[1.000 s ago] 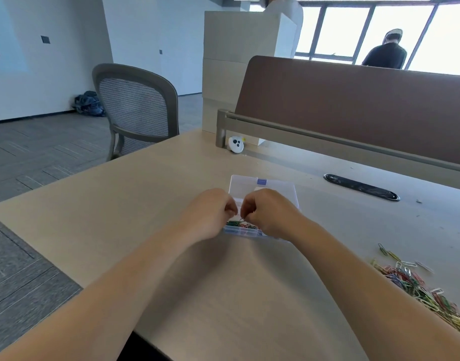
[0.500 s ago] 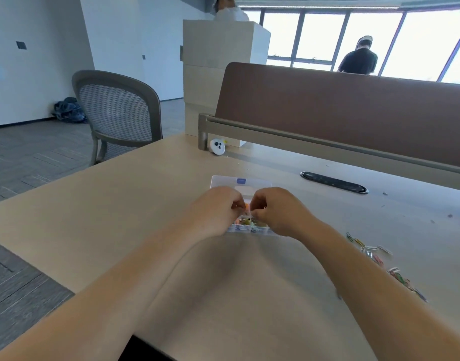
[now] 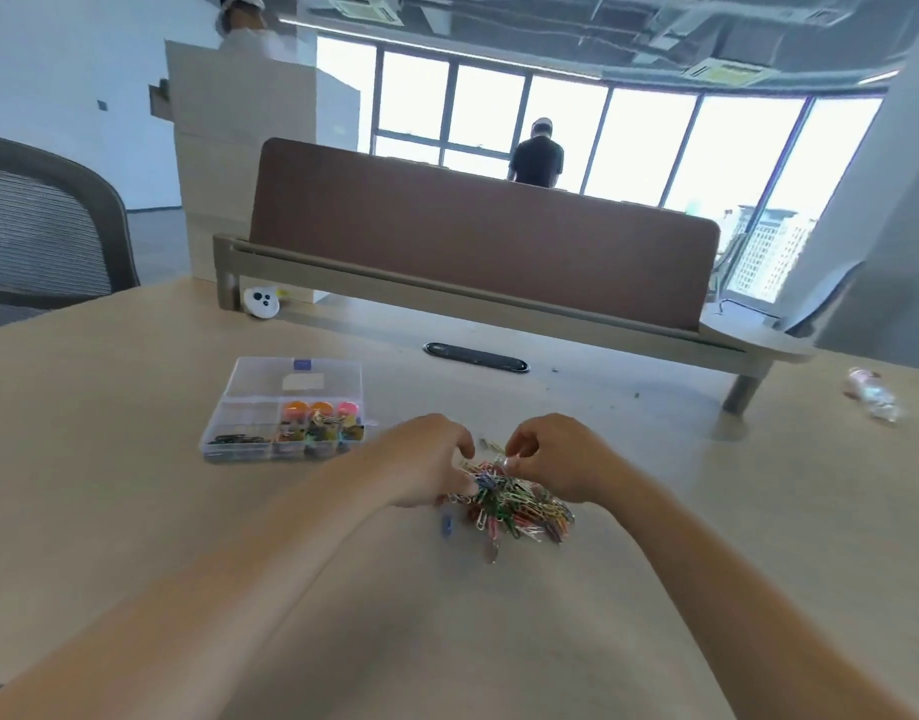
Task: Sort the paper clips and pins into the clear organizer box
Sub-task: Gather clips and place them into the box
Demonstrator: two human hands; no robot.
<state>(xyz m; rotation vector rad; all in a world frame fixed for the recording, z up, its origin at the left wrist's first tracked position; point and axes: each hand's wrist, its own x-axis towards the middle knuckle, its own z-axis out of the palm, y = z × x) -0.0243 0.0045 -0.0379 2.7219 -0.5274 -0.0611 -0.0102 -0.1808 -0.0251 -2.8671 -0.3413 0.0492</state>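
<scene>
Pale beige tabletop (image 3: 135, 459), plain and unpatterned. Near its middle lies a heap of paper clips (image 3: 514, 504) in green, red, yellow, blue, pink and silver, with one blue clip (image 3: 447, 524) just apart. Toward the left edge, the clear organizer box (image 3: 285, 379) is see-through, showing a small purple label, orange and pink pin heads, and dark clips. Along the far edge stand a plain brown divider panel (image 3: 473, 241), a black oval grommet (image 3: 475, 357) and a white object with black spots (image 3: 262, 302). The chair (image 3: 41, 226) is grey mesh.
</scene>
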